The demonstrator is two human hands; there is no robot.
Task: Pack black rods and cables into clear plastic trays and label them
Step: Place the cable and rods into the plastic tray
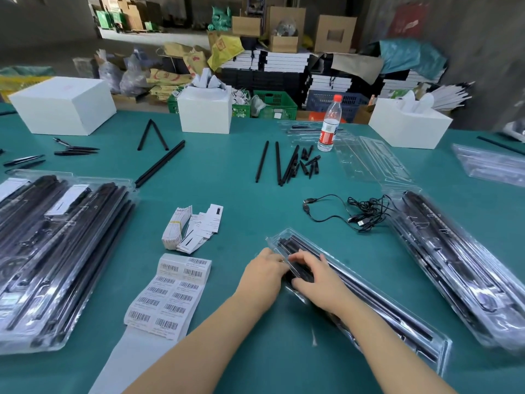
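Note:
A clear plastic tray (377,305) holding black rods lies diagonally on the green table, in front of me. My left hand (262,273) holds the tray's near-left edge. My right hand (315,280) lies on top of the tray with its fingers curled over a dark bundle inside. Loose black cables (358,213) lie beyond the tray. A barcode label sheet (170,297) sits to the left. Loose black rods (279,164) and small black tips lie farther back.
Stacks of packed trays lie at left (54,248) and right (460,265). Paper cards (190,227) sit near the labels. Empty clear trays (369,160), a water bottle (329,123) and white boxes (206,109) stand at the back.

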